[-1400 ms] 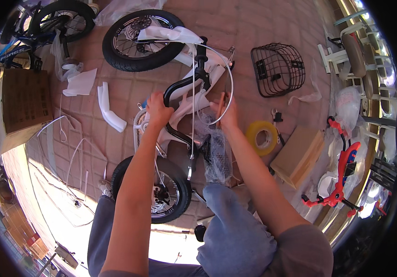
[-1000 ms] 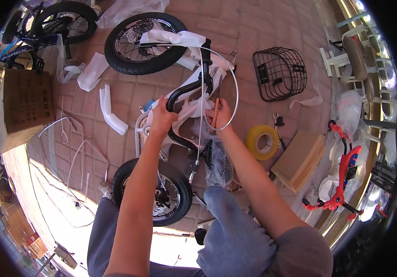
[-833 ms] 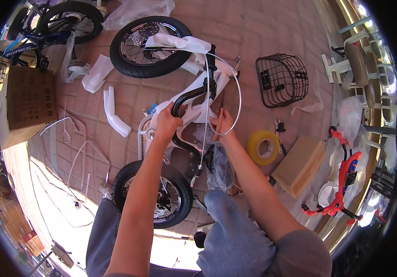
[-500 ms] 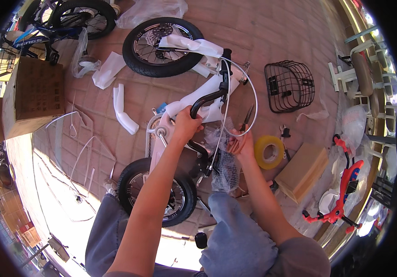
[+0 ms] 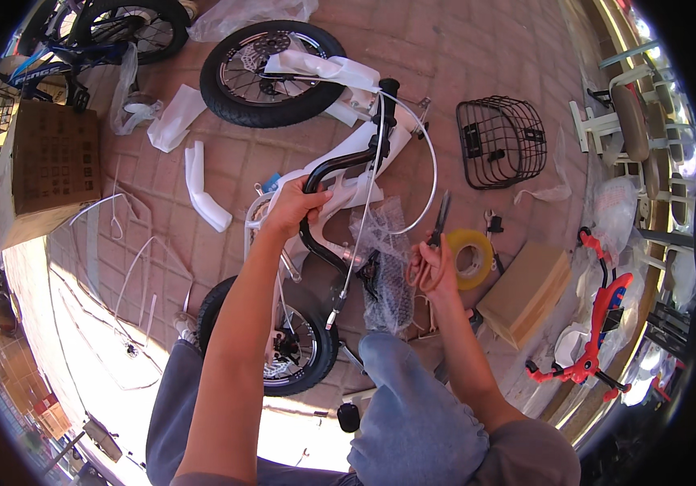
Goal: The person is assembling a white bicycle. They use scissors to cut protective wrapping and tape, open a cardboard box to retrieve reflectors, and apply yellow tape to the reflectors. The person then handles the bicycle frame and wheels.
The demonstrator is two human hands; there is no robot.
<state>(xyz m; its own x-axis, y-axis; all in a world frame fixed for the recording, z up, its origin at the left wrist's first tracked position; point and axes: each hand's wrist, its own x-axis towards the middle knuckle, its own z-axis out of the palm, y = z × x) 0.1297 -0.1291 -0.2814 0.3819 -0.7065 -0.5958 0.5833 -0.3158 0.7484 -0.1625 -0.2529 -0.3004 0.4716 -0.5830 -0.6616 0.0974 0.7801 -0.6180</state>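
Brick paving [image 5: 421, 49] formed the work surface, shaded around the hands and sunlit toward 7 o'clock. Clock positions were taken from the middle of the view, 12 being its upper edge.

A white bicycle [image 5: 348, 192], partly wrapped in white sheeting, lay on the paving across the middle, one wheel [image 5: 271, 114] at 11 o'clock and the other [image 5: 325, 350] at 7 o'clock. The left hand [image 5: 293, 208], at 10 o'clock just off centre, was wrapped around its black handlebar [image 5: 340, 162], thumb across the bar. The right hand [image 5: 442, 279], toward 4 o'clock, was curled on the handles of a pair of scissors [image 5: 442, 215], blades pointing between 12 and 1 o'clock; whether a finger passed through the loops could not be told. A white cable [image 5: 434, 178] arced near the scissors.

Bubble wrap [image 5: 394, 300] lay between the right hand and the lower wheel. A roll of yellow tape [image 5: 485, 267] was noted at 3 o'clock, just beside the right hand, with a small carton [image 5: 526, 296] beyond it. A black wire basket [image 5: 503, 139] sat at 2 o'clock.
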